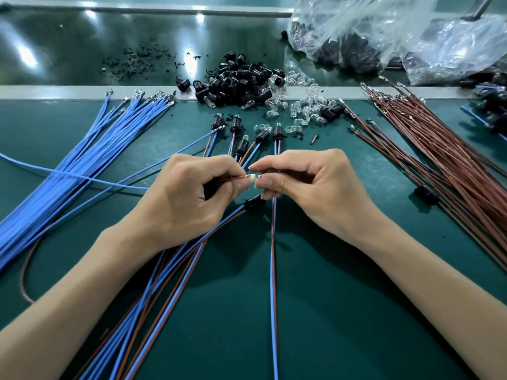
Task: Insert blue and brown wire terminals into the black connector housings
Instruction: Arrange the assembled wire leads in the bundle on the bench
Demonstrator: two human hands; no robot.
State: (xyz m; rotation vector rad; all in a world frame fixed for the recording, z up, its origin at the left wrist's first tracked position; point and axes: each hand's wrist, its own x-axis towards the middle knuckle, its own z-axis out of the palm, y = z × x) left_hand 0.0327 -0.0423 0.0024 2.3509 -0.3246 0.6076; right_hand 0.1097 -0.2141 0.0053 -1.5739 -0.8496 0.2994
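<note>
**Wire terminals job: a handful done, piles to go**

Quick status from our bench. We've got both hands together over the middle of the green mat (343, 270). Our left hand (186, 198) is curled round a brown wire (238, 177). Our right hand (310, 187) pinches the small clear-looking piece (253, 176) at that wire's end, with the fingertips of both hands nearly touching. We can't tell if that piece is a terminal or a bulb. There may be something black tucked in the left palm, but it's too hidden to call.

Done so far, as we read it: five finished assemblies (277, 131) fanned out just beyond the hands, each housing with a blue and a brown lead. One more assembly (253, 202) lies under the hands.

Left: a lot. The blue wires (96, 144) on the left and brown wires (439, 149) on the right are big loose bundles. The pile of black housings (241, 80) at the back looks barely dented. Clear bulbs (301, 108) are scattered beside it, near a plastic bag (384, 31).
</note>
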